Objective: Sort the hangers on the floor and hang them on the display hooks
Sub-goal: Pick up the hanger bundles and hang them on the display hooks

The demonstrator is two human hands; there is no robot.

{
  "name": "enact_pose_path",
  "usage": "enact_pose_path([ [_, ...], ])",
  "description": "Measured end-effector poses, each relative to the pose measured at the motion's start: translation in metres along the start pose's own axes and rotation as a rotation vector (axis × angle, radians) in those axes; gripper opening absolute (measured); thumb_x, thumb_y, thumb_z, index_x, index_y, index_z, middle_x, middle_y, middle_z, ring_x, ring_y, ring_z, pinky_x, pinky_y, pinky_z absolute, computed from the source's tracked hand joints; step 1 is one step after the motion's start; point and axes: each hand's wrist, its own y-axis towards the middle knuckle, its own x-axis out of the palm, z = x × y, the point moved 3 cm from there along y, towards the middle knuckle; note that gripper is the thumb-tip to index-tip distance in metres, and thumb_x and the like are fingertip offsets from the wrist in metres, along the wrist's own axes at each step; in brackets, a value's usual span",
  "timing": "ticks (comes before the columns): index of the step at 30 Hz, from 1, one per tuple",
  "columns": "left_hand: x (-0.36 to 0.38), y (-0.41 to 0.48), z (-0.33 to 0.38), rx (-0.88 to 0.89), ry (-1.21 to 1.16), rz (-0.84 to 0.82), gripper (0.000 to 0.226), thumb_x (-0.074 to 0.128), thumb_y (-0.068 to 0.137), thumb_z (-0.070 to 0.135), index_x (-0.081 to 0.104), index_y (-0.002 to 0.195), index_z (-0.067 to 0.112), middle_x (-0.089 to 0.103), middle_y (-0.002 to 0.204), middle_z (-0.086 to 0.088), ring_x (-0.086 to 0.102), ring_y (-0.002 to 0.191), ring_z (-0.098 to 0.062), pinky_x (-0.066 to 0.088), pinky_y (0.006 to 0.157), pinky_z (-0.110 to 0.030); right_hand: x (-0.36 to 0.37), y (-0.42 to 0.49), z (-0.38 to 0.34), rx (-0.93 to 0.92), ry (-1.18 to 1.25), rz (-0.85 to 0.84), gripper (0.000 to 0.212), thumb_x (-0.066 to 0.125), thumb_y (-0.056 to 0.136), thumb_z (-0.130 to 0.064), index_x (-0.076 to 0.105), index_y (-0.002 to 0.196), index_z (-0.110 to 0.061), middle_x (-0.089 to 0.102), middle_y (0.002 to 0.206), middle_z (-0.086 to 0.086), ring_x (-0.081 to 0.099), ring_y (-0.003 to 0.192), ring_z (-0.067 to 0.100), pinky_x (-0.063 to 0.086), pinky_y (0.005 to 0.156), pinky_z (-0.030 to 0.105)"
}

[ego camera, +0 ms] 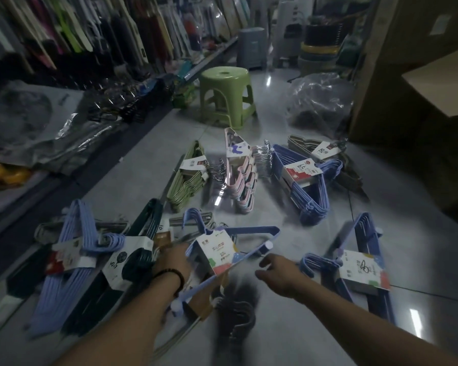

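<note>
Several banded bundles of hangers lie on the grey floor. My left hand (173,261) grips a blue hanger bundle (251,235) with a white label and holds it tilted above the floor. My right hand (280,273) reaches forward just right of that bundle, fingers loosely spread, holding nothing. Other bundles: blue (72,257) and dark green (140,233) at the left, olive (188,178), pink (239,175), blue (310,186) in the middle, blue (360,260) at the right. A dark grey bundle (236,313) lies blurred under my arms.
A green plastic stool (226,95) stands beyond the bundles. A clear plastic bag (317,104) lies to its right. Display racks with hanging goods (90,35) run along the left. A cardboard box (421,75) stands at the right. Bins (251,47) stand at the back.
</note>
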Motion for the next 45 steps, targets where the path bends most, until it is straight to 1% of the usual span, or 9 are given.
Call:
enact_pose_path([
  [7, -0.057, -0.043, 0.066, 0.154, -0.269, 0.159, 0.036, 0.053, 0.098, 0.010, 0.046, 0.065, 0.021, 0.051, 0.063, 0.003, 0.048, 0.058, -0.016, 0.036, 0.054, -0.026, -0.013, -0.006, -0.028, 0.053, 0.771, -0.055, 0.091, 0.071, 0.089, -0.059, 0.025, 0.157, -0.020, 0.055, 0.138, 0.018, 0.068, 0.106, 0.031, 0.062, 0.085, 0.044],
  [11, -0.041, -0.081, 0.137, 0.278, -0.702, 0.114, 0.033, 0.059, 0.090, -0.003, 0.047, 0.064, 0.015, 0.049, 0.056, 0.009, 0.049, 0.055, -0.010, 0.034, 0.047, -0.013, -0.055, -0.010, -0.025, -0.074, 1.054, 0.163, 0.063, 0.066, 0.087, -0.061, 0.049, 0.133, -0.021, 0.068, 0.124, 0.012, 0.071, 0.102, 0.035, 0.060, 0.088, 0.053],
  [14, -0.023, -0.105, 0.187, 0.322, -1.036, -0.308, 0.017, 0.071, 0.095, 0.009, 0.071, 0.094, 0.026, 0.075, 0.080, 0.005, 0.069, 0.067, 0.000, 0.062, 0.065, -0.034, -0.098, -0.014, 0.008, -0.017, 1.166, 0.405, 0.038, 0.056, 0.102, -0.050, 0.051, 0.123, -0.019, 0.067, 0.114, 0.012, 0.070, 0.093, 0.033, 0.064, 0.080, 0.051],
  [18, -0.012, -0.111, 0.208, 0.039, -1.122, -0.936, 0.055, 0.068, 0.094, 0.052, 0.055, 0.137, 0.021, 0.062, 0.138, -0.009, 0.070, 0.114, -0.040, 0.058, 0.095, -0.057, -0.150, -0.029, 0.086, 0.043, 1.107, 0.439, 0.040, 0.055, 0.104, -0.047, 0.055, 0.122, -0.011, 0.066, 0.111, 0.015, 0.062, 0.077, 0.023, 0.061, 0.066, 0.043],
  [22, 0.006, -0.091, 0.235, 0.011, -1.155, -0.738, 0.081, 0.067, 0.092, 0.060, 0.022, 0.155, 0.036, 0.046, 0.144, -0.002, 0.071, 0.110, -0.038, 0.061, 0.090, -0.048, -0.161, -0.052, 0.159, 0.121, 0.997, 0.405, 0.046, 0.056, 0.103, -0.049, 0.062, 0.112, -0.004, 0.065, 0.077, 0.010, 0.053, 0.049, 0.016, 0.054, 0.061, 0.037],
  [26, 0.053, -0.095, 0.279, 0.183, -0.953, -0.729, 0.020, 0.057, 0.104, 0.020, 0.058, 0.123, 0.014, 0.060, 0.119, -0.016, 0.067, 0.088, -0.027, 0.054, 0.077, -0.037, -0.158, -0.058, 0.197, 0.168, 0.912, 0.392, 0.051, 0.054, 0.103, -0.051, 0.067, 0.112, -0.003, 0.075, 0.096, 0.021, 0.066, 0.072, 0.034, 0.055, 0.066, 0.042],
  [34, 0.096, -0.096, 0.290, 0.209, -0.922, -0.333, 0.049, 0.049, 0.097, -0.005, 0.055, 0.140, 0.017, 0.054, 0.135, -0.010, 0.064, 0.074, -0.018, 0.056, 0.056, -0.019, -0.154, -0.040, 0.220, 0.272, 0.349, 0.411, 0.060, 0.035, 0.105, -0.060, 0.066, 0.110, -0.008, 0.071, 0.106, 0.013, 0.070, 0.092, 0.030, 0.057, 0.067, 0.038],
  [40, 0.099, -0.099, 0.292, 0.343, -0.462, -0.305, 0.071, 0.054, 0.098, 0.009, 0.029, 0.161, 0.027, 0.033, 0.159, -0.007, 0.048, 0.134, -0.034, 0.042, 0.115, -0.041, -0.153, -0.026, 0.233, 0.374, 0.305, 0.471, 0.022, 0.058, 0.098, -0.022, 0.067, 0.114, -0.010, 0.071, 0.105, 0.010, 0.068, 0.090, 0.027, 0.060, 0.072, 0.040],
  [45, 0.110, -0.087, 0.293, 0.246, -0.710, -0.468, 0.090, 0.058, 0.090, -0.001, 0.016, 0.164, 0.027, 0.050, 0.142, -0.014, 0.062, 0.118, -0.036, 0.056, 0.101, -0.051, -0.159, -0.026, 0.229, 0.298, 0.479, 0.453, 0.039, 0.062, 0.092, -0.001, 0.068, 0.127, -0.019, 0.077, 0.100, 0.004, 0.074, 0.093, 0.023, 0.063, 0.066, 0.035],
])
